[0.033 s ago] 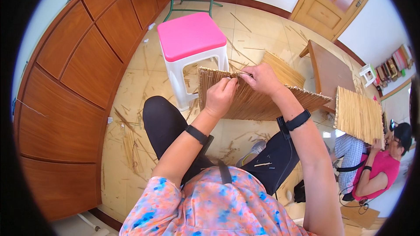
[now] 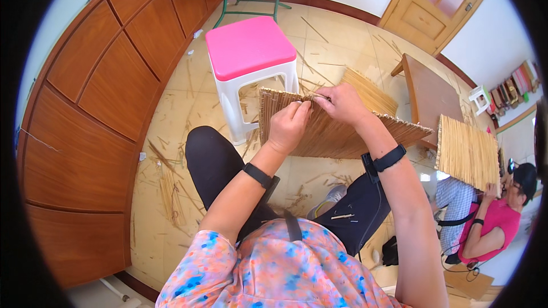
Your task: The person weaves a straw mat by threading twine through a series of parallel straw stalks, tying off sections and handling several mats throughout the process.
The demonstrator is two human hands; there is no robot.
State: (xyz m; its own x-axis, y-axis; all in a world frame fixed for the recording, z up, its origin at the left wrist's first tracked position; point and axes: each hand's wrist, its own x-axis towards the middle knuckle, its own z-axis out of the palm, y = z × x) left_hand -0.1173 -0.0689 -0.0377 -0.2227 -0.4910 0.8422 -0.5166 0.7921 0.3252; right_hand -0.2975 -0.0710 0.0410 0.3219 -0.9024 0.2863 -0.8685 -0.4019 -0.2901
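A woven straw mat (image 2: 328, 137) stands tilted in front of my knees, its stalks side by side and its upper edge bound. My left hand (image 2: 285, 127) is closed in a pinch at that upper edge, near the mat's left end. Right beside it, my right hand (image 2: 344, 104) pinches the same edge with thumb and forefinger. The fingertips of both hands almost meet. Any strand or stalk end between them is too small to make out.
Ahead stands a white stool with a pink seat (image 2: 251, 45). Loose stalks (image 2: 171, 194) litter the tiled floor. Another mat (image 2: 374, 94) lies beyond mine, near a low brown table (image 2: 431, 88). At right, a person in pink (image 2: 495, 225) holds a mat (image 2: 468, 151). Wooden panels (image 2: 80, 159) line the left.
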